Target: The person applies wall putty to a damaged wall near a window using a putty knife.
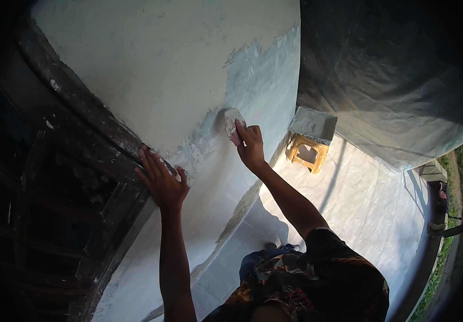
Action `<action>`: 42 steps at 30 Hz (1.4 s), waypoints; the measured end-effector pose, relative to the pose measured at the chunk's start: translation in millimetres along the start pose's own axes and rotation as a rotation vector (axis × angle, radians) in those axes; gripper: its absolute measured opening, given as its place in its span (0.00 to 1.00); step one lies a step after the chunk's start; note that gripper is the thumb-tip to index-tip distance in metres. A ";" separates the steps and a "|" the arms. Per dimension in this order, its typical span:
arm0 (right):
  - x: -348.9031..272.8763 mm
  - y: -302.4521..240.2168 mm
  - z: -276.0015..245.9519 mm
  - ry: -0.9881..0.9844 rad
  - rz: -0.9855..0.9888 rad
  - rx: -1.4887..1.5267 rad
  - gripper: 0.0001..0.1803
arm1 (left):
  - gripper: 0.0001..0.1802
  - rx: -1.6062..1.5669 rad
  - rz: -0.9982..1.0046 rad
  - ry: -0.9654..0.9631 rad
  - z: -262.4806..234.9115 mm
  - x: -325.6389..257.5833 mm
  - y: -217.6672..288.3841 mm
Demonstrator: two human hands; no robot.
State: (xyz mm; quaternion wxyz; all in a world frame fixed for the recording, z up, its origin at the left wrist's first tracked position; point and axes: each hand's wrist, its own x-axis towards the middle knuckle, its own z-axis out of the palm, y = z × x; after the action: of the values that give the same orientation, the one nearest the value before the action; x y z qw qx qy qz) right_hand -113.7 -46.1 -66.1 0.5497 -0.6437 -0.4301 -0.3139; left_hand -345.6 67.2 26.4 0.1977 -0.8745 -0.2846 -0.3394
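My right hand [251,149] grips a putty-crusted scraper [233,119] with a flat, broad blade and a partly hidden pinkish handle. The blade is against the wall [151,70], beside a patch of fresh whitish-grey putty [261,72] with a ragged edge. To the left, my left hand [164,185] lies with fingers stretched out over the edge of a dark wooden frame [89,121], its thumb apart on the wall side. White putty smears and crumbs show around those fingers. The wall's upper left part is an older cream colour.
A yellow plastic stool [317,163] stands on the tiled floor [363,198] at right, bearing a grey boxy container or slab [314,124]. A dark plastic sheet [382,80] hangs beyond the wall's corner. Dark lattice panels [54,204] fill the left; grass [435,292] borders the far right.
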 end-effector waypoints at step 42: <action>28.8 2.0 19.4 -0.044 -0.060 -0.039 0.34 | 0.42 0.002 -0.004 0.006 2.3 -4.7 -7.2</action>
State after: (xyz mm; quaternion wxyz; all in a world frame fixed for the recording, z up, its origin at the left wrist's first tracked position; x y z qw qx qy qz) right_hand -100.8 -21.2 -45.5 0.5178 -0.6477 -0.4551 -0.3246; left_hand -351.9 72.2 22.5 0.1989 -0.8726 -0.2862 -0.3421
